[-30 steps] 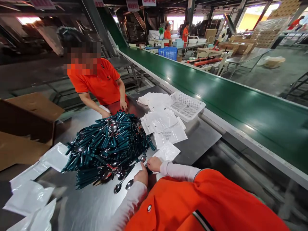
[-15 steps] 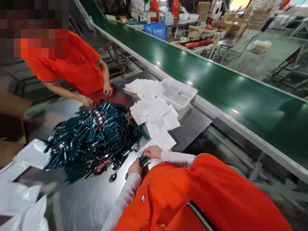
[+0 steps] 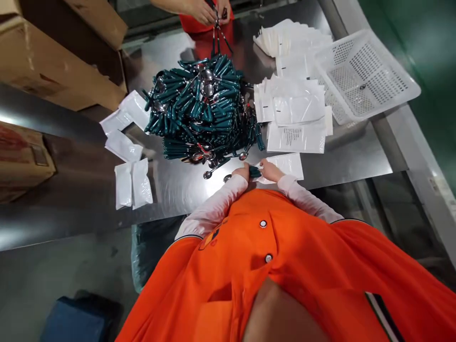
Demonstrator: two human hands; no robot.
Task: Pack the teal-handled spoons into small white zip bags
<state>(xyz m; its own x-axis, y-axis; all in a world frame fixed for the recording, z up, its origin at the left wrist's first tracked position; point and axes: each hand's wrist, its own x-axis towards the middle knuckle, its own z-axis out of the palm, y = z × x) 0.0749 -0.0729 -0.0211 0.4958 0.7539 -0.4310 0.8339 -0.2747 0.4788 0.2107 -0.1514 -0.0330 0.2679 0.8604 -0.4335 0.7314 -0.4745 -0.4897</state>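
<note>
My left hand [image 3: 242,172] is closed around a small bundle of spoons [image 3: 254,172]. Their dark green handles point right, and a shiny bowl [image 3: 227,178] sticks out on the left. Close beside it, my right hand [image 3: 271,171] pinches a white plastic bag [image 3: 292,165] near the handle ends. The bag lies flat under that hand, and its edge at the fingers is partly hidden. Just beyond my hands rises a large heap of green-handled spoons [image 3: 199,104]. A few loose spoons [image 3: 207,175] lie at the heap's near edge.
Stacked white bags [image 3: 297,137] lie right of the heap, beside a white perforated basket [image 3: 377,78]. Several filled white packets [image 3: 123,185] lie left. Cardboard boxes [image 3: 57,61] stand at far left. Across the metal table [image 3: 171,190], a co-worker's hands [image 3: 210,12] hold cutlery. A green conveyor [image 3: 427,28] runs right.
My view has swung down and left, bringing the boxes and packets fully into sight. My hands stay together at the spoon bundle. The co-worker's hands now hold up several pieces of cutlery.
</note>
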